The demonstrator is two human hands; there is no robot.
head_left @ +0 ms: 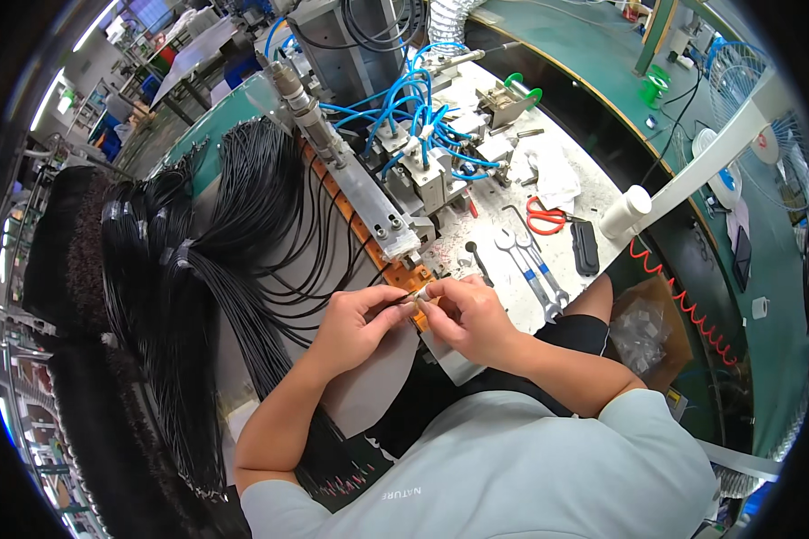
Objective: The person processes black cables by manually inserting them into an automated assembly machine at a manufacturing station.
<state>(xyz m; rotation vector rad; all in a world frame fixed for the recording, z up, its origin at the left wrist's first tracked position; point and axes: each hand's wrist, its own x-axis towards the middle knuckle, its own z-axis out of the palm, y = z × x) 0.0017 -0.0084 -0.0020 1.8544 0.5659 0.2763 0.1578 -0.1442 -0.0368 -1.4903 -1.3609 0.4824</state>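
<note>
Head view: a thin black cable (404, 298) is pinched between the thumb and forefinger of the left hand (353, 328), over the near end of an orange rail (395, 275). Its tip is mostly hidden by the right hand (476, 319), whose fingertips are drawn close together; whether anything is gripped by them cannot be told. Slender and dark, the cable is matched by many others, gathered in black bundles (253, 184) at left.
</note>
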